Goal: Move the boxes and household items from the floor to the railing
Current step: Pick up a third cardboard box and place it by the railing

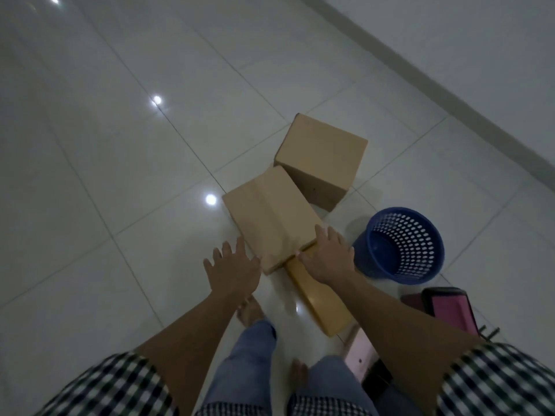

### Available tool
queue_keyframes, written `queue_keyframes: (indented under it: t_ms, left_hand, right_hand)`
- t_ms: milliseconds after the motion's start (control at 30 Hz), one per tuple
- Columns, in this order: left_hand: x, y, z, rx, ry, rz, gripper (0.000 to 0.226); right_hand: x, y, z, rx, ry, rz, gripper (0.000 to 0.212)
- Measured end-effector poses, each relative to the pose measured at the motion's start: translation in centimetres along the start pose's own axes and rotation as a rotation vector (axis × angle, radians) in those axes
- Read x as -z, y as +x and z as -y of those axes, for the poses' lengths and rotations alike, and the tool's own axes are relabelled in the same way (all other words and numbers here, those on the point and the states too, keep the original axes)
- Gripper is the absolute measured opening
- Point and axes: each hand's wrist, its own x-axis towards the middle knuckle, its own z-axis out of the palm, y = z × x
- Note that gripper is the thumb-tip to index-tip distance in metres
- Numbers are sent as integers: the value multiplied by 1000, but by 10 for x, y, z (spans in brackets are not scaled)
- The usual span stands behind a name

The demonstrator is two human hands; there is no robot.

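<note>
Three cardboard boxes lie on the white tiled floor. The middle box lies tilted, its near end resting on a flatter yellow-brown box. A larger box stands just behind them. My right hand rests on the near right corner of the middle box, fingers curled over its edge. My left hand hovers with spread fingers just left of that box's near left edge, not clearly touching it.
A blue perforated plastic basket stands right of the boxes. A pink and black item and a pale pink piece lie at the lower right. My bare feet stand close to the flat box. A wall runs along the upper right.
</note>
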Motion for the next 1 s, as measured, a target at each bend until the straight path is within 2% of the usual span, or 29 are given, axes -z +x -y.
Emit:
queue_keyframes:
  t_ms: [167, 300, 567, 667, 800, 1000]
  left_hand:
    - [-24, 91, -4, 12, -8, 43, 71]
    - [-68, 153, -5, 63, -111, 77, 75]
    - [-168, 257, -14, 339, -483, 122, 86]
    - [-201, 284, -13, 423, -599, 130, 91]
    - [-231, 307, -7, 438, -744, 120, 94]
    - [-257, 329, 1, 457, -990, 31, 83]
  right_hand:
    - [-24, 98, 17, -15, -10, 84, 86]
    - [-53, 174, 14, -70, 32, 127, 87]
    - [-131, 297, -44, -165, -16, 151, 92]
    - [-154, 326, -65, -204, 36, 145, 97]
    - [-178, 360, -75, -260, 130, 157, 96]
    - [-190, 393, -98, -275, 347, 155, 87]
